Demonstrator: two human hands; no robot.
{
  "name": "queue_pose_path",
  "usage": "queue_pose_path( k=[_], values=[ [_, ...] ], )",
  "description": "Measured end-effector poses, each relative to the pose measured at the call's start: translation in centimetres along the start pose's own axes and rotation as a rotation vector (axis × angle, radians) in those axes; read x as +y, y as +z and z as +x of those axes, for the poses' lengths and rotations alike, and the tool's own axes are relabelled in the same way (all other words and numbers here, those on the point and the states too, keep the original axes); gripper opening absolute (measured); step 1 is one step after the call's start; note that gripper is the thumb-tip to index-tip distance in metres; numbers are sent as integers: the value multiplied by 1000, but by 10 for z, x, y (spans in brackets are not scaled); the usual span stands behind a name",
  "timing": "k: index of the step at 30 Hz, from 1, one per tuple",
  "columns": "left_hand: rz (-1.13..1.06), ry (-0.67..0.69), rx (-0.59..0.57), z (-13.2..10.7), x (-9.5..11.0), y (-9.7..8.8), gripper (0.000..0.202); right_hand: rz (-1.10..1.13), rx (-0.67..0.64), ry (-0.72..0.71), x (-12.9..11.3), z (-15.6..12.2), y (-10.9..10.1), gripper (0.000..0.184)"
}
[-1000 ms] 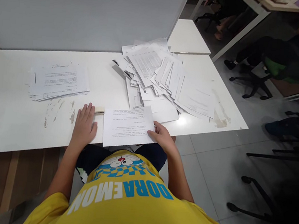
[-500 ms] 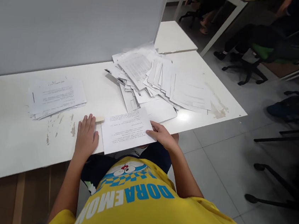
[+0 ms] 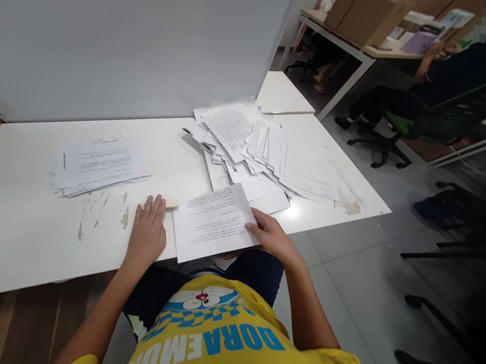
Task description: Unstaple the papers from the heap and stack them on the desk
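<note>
My right hand [image 3: 267, 234] pinches the right edge of a printed sheet of paper [image 3: 214, 222] that lies at the near edge of the white table [image 3: 12, 227]. My left hand [image 3: 148, 229] rests flat on the table to the left of the sheet, fingers stretched out. Its fingertips touch a small pale wooden stick [image 3: 166, 204]. A neat stack of printed papers [image 3: 99, 164] lies to the left. Behind the sheet spreads a loose heap of papers [image 3: 264, 144].
A grey partition [image 3: 132, 37] stands along the table's far edge. At the right, another person [image 3: 448, 82] sits on a green chair at a second table with cardboard boxes [image 3: 369, 10]. Black chair bases [image 3: 439, 336] stand on the tiled floor.
The view has swung up and to the right. The sheet has tilted a little, with my right hand still at its edge. My left hand has stayed flat by the stick.
</note>
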State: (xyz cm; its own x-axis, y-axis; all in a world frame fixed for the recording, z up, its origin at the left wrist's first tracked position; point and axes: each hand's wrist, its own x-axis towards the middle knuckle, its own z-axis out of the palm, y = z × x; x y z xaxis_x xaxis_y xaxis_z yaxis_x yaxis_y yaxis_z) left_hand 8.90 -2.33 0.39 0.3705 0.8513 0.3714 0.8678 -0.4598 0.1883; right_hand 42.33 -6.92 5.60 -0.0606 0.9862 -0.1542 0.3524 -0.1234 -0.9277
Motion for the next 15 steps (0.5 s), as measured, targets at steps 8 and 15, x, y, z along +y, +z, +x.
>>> queue_pose_path(
  k=[8, 15],
  values=[
    [41, -19, 377, -14, 10, -13, 75, 57, 204, -370, -101, 41, -20, 42],
    [-37, -363, 570, -19, 8, -20, 77, 250, -197, -216, -124, 190, 137, 24]
  ],
)
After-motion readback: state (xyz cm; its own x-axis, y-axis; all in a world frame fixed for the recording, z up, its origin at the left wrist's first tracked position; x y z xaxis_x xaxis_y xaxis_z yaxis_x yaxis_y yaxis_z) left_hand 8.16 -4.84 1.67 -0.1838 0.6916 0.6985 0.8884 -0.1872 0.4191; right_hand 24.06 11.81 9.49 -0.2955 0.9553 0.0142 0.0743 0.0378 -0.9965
